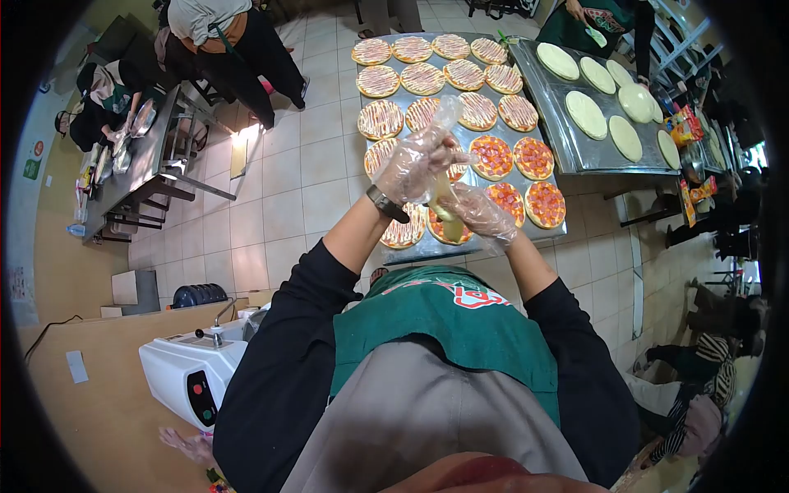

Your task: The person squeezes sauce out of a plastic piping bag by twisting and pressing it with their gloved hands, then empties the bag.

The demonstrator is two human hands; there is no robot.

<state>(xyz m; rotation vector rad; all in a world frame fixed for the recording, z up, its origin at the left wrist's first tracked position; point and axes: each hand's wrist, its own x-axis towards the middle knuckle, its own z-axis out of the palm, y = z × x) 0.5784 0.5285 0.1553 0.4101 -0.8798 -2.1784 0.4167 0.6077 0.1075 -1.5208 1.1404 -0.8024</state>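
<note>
Both my hands wear clear plastic gloves and meet above the lower part of a metal table. My left hand, with a dark watch at its wrist, is closed on the upper part of a clear piping bag. My right hand wraps round the lower part of the piping bag, which holds a pale yellowish filling. Beneath and beyond them lie several round pizzas, some striped with pale sauce, others with red and orange topping and no stripes. The bag's tip hangs over a pizza near the front edge.
Right of the pizzas stands a second table with several plain dough rounds; a person stands behind it. Two people work at the left near a long table. A white machine is at my lower left, beside a gloved hand.
</note>
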